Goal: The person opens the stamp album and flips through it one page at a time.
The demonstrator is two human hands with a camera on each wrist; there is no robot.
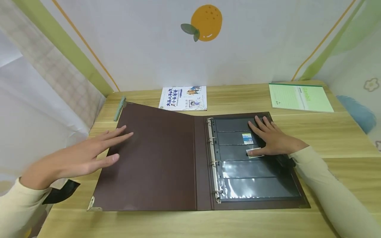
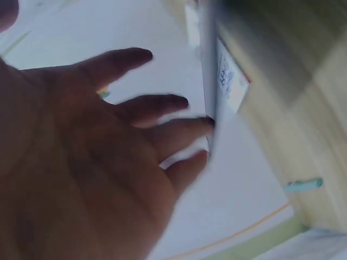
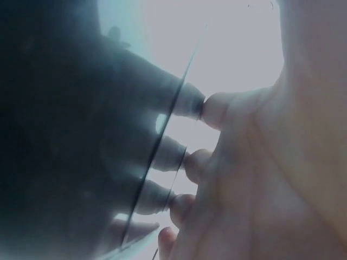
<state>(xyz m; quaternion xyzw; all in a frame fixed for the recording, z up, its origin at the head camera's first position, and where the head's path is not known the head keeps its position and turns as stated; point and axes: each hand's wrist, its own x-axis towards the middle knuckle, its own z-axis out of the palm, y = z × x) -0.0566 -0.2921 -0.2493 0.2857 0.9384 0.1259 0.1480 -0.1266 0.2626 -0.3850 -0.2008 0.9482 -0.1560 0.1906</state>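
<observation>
An open dark-brown ring binder (image 1: 157,165) lies on the table, with a black pocket page (image 1: 256,188) on its metal rings (image 1: 213,158). My left hand (image 1: 84,153) reaches over the outer edge of the left cover, fingers straight and thumb apart. In the left wrist view its fingertips (image 2: 181,103) are at a thin blurred edge; whether they touch cannot be told. My right hand (image 1: 275,140) rests spread on the page's upper right. Its thumb lies across a small pale stamp-like piece (image 1: 253,157), partly hidden. Just above is a blue-and-yellow stamp-like piece (image 1: 247,138).
Behind the binder lies a white picture booklet (image 1: 181,98) with blue Chinese lettering. A green notepad (image 1: 300,97) is at the back right. A teal pen-like stick (image 1: 120,109) lies beside the cover's upper left corner. Curtain cloth (image 1: 134,49) hangs behind the wooden table (image 1: 166,224).
</observation>
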